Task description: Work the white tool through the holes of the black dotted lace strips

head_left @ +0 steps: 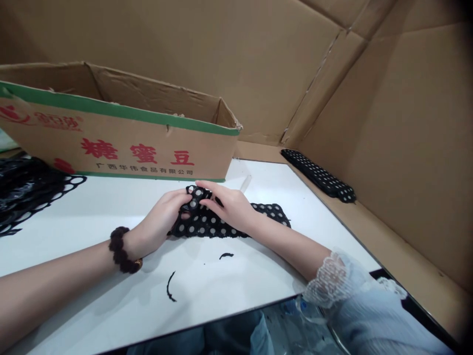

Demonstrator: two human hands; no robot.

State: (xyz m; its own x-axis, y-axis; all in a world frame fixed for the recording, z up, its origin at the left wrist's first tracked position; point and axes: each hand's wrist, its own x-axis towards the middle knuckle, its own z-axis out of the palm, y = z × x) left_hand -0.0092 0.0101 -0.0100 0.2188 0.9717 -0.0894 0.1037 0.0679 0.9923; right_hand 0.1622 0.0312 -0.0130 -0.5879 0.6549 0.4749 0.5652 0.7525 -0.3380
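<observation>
A black sheet with rows of pale round discs (212,228) lies flat in front of me, its far left end folded up. My left hand (166,209) grips that raised end between thumb and fingers. My right hand (229,204) reaches over the sheet, thumb and forefinger closed at the raised end's right edge; its other fingers are hidden. Behind the right hand a translucent stick (246,184) pokes out, and whether the hand holds it is unclear. Two thin black scraps, a curved one (170,287) and a short one (226,256), lie nearer to me on the white table (207,301).
An open cardboard box (155,140) with a green rim and red lettering stands behind my hands. Black sheets with round holes (33,192) are piled at the left. Another black dotted piece (320,175) lies along the right cardboard wall (410,162).
</observation>
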